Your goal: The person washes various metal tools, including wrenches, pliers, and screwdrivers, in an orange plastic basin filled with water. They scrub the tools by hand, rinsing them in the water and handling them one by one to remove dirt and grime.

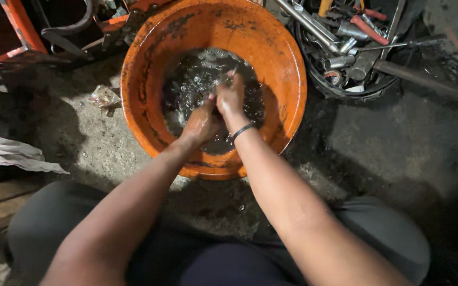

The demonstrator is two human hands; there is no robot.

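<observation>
Left hand (pixel 201 123) and right hand (pixel 230 100) pressed together, fingers curled, over dark liquid (pixel 186 85) in orange basin (pixel 287 63); held object indiscernible.

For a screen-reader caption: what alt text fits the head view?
Two bare hands, left hand and right hand, meet over dark liquid in an orange basin on a grimy floor. A round container of metal tools sits at upper right.

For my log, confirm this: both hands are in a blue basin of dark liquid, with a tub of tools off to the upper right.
Wrong colour only. The head view shows the basin is orange. Both hands, left and right, are in its dark liquid, and the tub of tools sits upper right.
</observation>
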